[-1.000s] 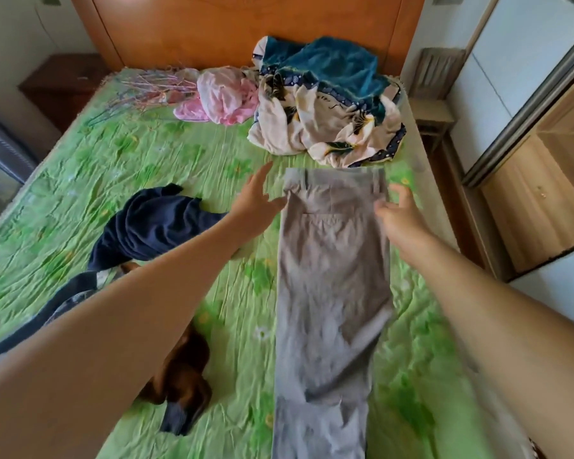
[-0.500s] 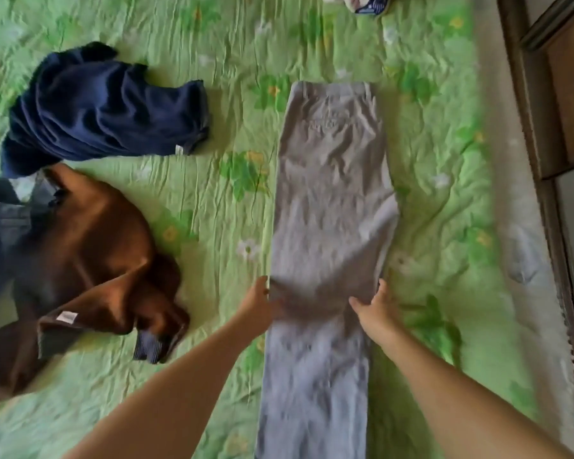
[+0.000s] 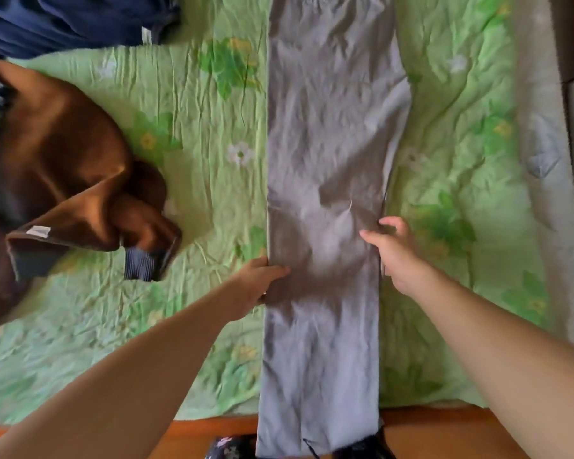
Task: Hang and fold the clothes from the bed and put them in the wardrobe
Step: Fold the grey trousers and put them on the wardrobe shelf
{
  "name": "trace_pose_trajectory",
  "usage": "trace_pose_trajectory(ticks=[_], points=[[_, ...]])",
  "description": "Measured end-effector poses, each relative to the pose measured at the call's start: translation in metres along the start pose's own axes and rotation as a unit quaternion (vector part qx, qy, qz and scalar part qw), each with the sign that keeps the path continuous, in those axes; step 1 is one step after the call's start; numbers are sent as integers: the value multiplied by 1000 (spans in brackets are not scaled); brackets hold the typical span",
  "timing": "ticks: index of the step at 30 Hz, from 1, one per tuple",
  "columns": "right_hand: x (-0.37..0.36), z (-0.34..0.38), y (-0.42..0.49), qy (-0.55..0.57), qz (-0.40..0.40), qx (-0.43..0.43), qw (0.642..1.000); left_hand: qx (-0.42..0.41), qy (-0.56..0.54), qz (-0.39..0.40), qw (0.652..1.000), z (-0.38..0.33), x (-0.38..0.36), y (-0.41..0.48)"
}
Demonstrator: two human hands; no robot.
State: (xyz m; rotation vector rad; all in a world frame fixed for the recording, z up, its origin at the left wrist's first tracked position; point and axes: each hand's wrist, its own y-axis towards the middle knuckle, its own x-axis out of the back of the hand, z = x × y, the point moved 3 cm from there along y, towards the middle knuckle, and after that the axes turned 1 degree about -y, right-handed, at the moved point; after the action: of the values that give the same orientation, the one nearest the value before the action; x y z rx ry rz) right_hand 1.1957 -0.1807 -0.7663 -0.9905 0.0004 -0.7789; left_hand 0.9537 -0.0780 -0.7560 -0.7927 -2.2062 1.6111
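**Item:** trousers [image 3: 325, 144], grey, laid flat and doubled leg on leg.

**Place:** on the bed [image 3: 461, 144], right of its middle and well short of its right edge. The leg ends hang over the near edge, across the wooden footboard [image 3: 212, 432]. The far end runs out of view.

**Long axis:** straight away from the person, from the near edge towards the far edge.

**Left hand** [image 3: 257, 284]: at the trousers' left long edge, thumb on top of the cloth. It appears to pinch that edge, though the fingers below are hidden.

**Right hand** [image 3: 395, 250]: at the right long edge, level with the left or a little farther. The fingers are curled at the edge and the thumb is on the cloth, gripping it.

**Relation that governs the next move:** the hands face each other across the short width, roughly midway along the visible length, and neither is clearly nearer. This probably marks a fold line across the width, for a fold made along the long axis.

**Also on the bed:** brown garment [image 3: 63, 160] at the left edge and navy garment [image 3: 63, 21] at the far left, both crumpled and well apart from the trousers.
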Motion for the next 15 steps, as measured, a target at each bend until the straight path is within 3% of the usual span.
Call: trace_pose_trajectory(ticks=[3, 7, 11, 15], points=[[-4, -24, -22, 61, 54, -66, 994, 46, 24, 29, 998, 34, -1, -7], [-6, -81, -71, 66, 78, -87, 991, 84, 54, 69, 993, 84, 5, -24], [-10, -126, -131, -41, -21, -20, 999, 76, 62, 86, 991, 127, 5, -38], [-19, -146, -164, -90, -3, 48, 995, 12, -10, 33, 999, 149, -12, -45]])
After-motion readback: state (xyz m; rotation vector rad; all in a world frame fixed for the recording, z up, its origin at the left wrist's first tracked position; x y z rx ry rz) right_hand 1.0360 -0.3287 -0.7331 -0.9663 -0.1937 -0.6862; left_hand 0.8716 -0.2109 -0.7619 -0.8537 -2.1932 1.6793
